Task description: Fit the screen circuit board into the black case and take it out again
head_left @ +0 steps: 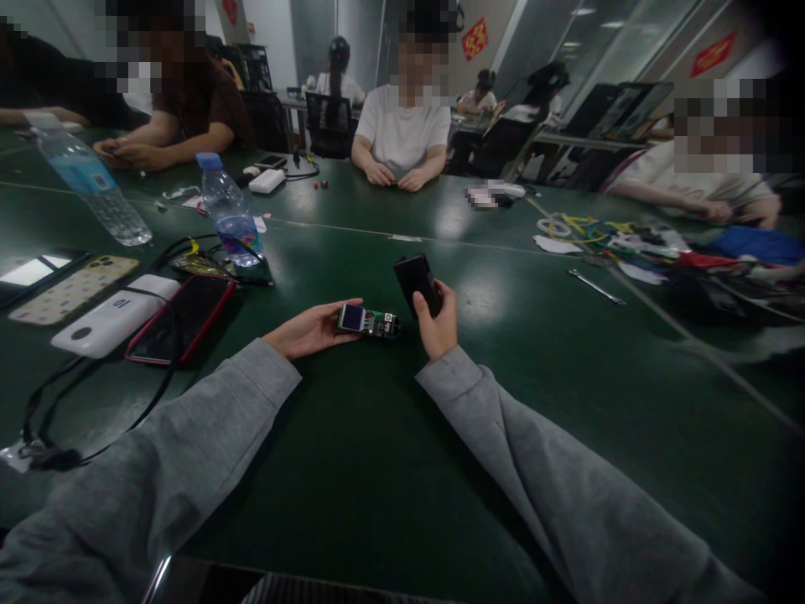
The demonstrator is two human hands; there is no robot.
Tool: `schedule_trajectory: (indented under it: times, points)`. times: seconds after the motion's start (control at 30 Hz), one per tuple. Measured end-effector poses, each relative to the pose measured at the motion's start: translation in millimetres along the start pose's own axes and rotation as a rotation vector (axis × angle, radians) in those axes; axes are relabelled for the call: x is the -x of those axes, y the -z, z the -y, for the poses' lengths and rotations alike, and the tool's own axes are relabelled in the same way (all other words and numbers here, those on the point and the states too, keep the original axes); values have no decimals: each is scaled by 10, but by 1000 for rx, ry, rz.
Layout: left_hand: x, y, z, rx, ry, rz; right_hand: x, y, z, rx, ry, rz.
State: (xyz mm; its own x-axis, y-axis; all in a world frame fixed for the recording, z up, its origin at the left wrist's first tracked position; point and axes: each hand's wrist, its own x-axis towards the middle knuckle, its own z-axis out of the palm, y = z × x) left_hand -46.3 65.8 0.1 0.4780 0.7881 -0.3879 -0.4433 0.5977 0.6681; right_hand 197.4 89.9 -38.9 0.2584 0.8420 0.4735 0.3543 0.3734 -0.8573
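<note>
My left hand point(314, 329) grips one end of a small green circuit board point(377, 324) with a little square screen, just above the dark green table point(377, 453). The thumb lies along the top edge and the fingers are underneath. My right hand point(438, 323) is closed round a black rectangular case point(416, 281), held tilted up with the thumb on its near face. A small gap separates the case from the board's right end. Whether the case is hollow cannot be seen.
At left lie a red-edged phone point(182, 319), a white power bank point(116, 315), a spotted phone case point(74, 288) and a looping black cable. Two water bottles point(230, 214) stand behind. A wrench point(596, 287) and tangled wires point(604, 235) lie at right. Several people sit around.
</note>
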Motion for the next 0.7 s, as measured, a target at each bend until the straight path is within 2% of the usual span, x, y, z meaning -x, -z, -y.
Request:
schedule_trajectory:
  times: [0.27,0.4,0.47,0.57,0.7]
  points:
    - [-58,67,27,-28,-9,26,108,22,205,121,357,115]
    - [-81,114,47,7,-25,87,192,36,296,222,620,262]
    - [-79,120,52,28,-31,120,222,33,311,278,701,332]
    - [-71,114,52,50,-27,121,237,25,305,319,729,345]
    - [-73,117,48,78,-17,115,215,21,283,286,684,321]
